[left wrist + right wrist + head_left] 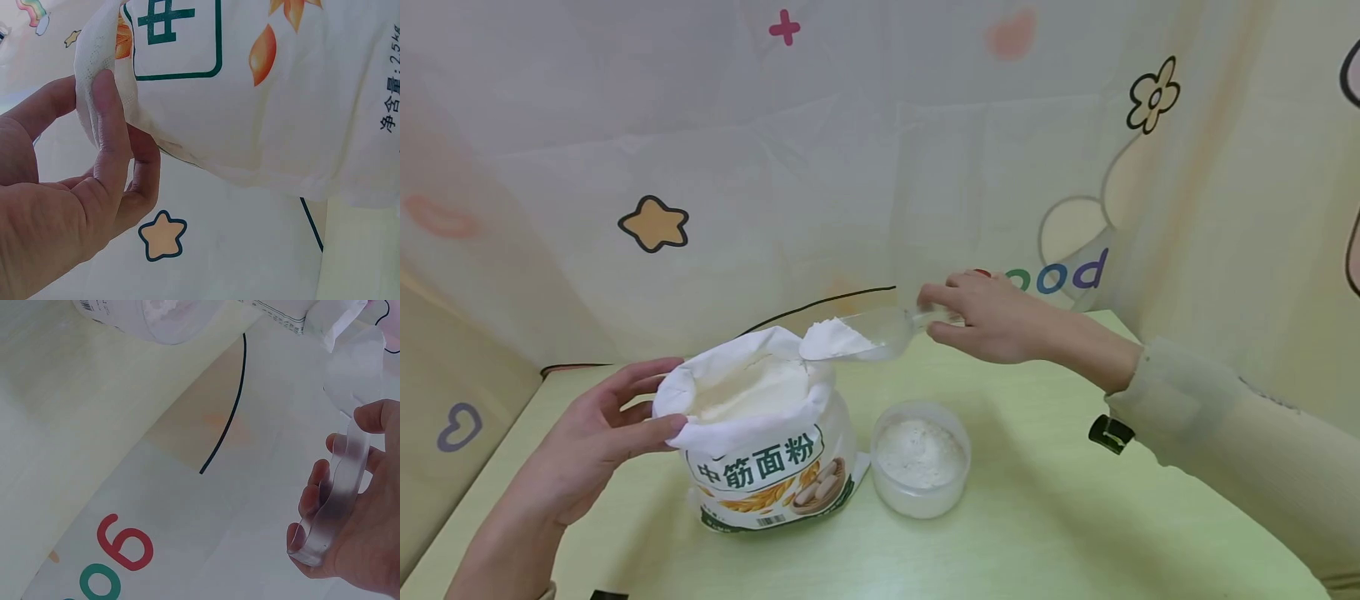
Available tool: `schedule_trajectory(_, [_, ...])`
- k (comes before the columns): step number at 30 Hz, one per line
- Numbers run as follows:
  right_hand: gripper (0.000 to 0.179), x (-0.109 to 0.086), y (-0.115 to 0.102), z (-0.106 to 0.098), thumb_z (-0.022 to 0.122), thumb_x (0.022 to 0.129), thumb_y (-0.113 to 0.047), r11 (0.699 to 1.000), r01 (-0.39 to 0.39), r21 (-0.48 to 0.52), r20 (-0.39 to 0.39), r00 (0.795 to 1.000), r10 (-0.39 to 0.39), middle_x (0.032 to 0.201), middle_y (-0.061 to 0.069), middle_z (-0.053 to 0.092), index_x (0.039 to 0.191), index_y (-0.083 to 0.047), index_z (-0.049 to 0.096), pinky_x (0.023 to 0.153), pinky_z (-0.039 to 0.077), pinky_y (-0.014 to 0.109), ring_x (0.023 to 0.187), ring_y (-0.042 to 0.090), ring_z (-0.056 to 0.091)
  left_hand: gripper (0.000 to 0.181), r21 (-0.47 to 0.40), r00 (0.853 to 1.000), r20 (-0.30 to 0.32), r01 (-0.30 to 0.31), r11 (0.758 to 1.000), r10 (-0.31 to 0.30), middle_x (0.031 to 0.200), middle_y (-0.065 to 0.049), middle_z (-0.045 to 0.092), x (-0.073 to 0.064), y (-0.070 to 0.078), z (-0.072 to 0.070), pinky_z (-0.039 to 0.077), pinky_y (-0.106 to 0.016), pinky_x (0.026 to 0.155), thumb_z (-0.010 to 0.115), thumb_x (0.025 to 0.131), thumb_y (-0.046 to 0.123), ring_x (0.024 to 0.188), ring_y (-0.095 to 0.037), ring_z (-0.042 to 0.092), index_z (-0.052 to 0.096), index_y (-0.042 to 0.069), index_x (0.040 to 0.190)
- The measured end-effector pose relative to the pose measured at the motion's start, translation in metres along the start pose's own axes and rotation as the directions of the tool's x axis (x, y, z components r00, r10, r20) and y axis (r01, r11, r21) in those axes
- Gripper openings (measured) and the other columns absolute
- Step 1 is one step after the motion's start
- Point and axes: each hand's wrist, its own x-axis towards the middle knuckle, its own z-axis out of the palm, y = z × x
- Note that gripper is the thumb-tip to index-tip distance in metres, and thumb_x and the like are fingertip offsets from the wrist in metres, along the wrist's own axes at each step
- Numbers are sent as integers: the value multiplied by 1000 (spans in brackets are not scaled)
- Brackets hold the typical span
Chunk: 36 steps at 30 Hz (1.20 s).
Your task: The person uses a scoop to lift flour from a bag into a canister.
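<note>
A white flour bag [760,467] with a rolled-down rim stands open on the table. My left hand [617,417] pinches that rim at its left side, thumb outside; the left wrist view shows the hand [94,169] on the folded edge. In my right hand [1000,321] is the handle of a clear plastic scoop [887,329], heaped with white flour [835,340]. The scoop's tip is over the bag's right rim. Fingers wrap the scoop handle [340,487] in the right wrist view. A clear round tub [921,502] holding flour stands right of the bag.
The pale green table [1037,508] lies under everything. Behind it hangs a printed curtain [820,183] with a star, a flower and letters. A black strap [1111,434] hangs by the right sleeve [1217,417].
</note>
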Motion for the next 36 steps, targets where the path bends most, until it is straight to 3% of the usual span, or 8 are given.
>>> schedule_trajectory(11, [31, -14, 10, 4, 54, 102, -30, 1000, -20, -2, -14, 1000, 20, 94, 1, 60, 127, -15, 64, 74, 39, 42, 89, 22, 54, 55, -17, 1000, 3, -9, 1000, 9, 138, -11, 46, 0, -1, 1, 61, -33, 82, 68, 96, -4, 102, -20, 70, 52, 13, 146])
schedule_trajectory(15, [32, -19, 13, 7, 55, 102, -31, 999, -37, 2, -9, 999, 37, 94, 1, 60, 128, -15, 64, 72, 44, 40, 87, 22, 55, 55, -22, 1000, 3, -10, 1000, 10, 138, -10, 47, 0, -2, 1, 60, -32, 83, 68, 96, -4, 102, -20, 70, 52, 13, 146])
schedule_trajectory(18, [32, -23, 16, 10, 56, 101, -31, 998, -63, 17, -4, 998, 63, 103, 3, 62, 128, -15, 63, 73, 49, 39, 90, 22, 56, 55, -25, 1000, 4, -9, 1000, 10, 138, -9, 48, 0, -1, 2, 60, -32, 83, 68, 96, -4, 102, -20, 70, 52, 13, 146])
schedule_trajectory(23, [33, -29, 20, 14, 57, 102, -31, 996, -87, 30, -8, 996, 87, 116, 5, 64, 129, -15, 64, 82, 49, 44, 102, 26, 57, 55, -23, 1000, 2, -7, 1000, 7, 138, -9, 47, 0, -2, 2, 61, -32, 82, 68, 96, -4, 102, -20, 70, 51, 13, 146])
schedule_trajectory(36, [36, -42, 25, 18, 58, 102, -33, 994, -106, 11, 5, 994, 106, 119, 6, 65, 133, -15, 64, 88, 43, 55, 104, 26, 56, 55, -20, 1000, 2, -4, 1000, 4, 138, -9, 47, 0, -3, 1, 60, -32, 83, 68, 97, -4, 102, -20, 70, 51, 13, 146])
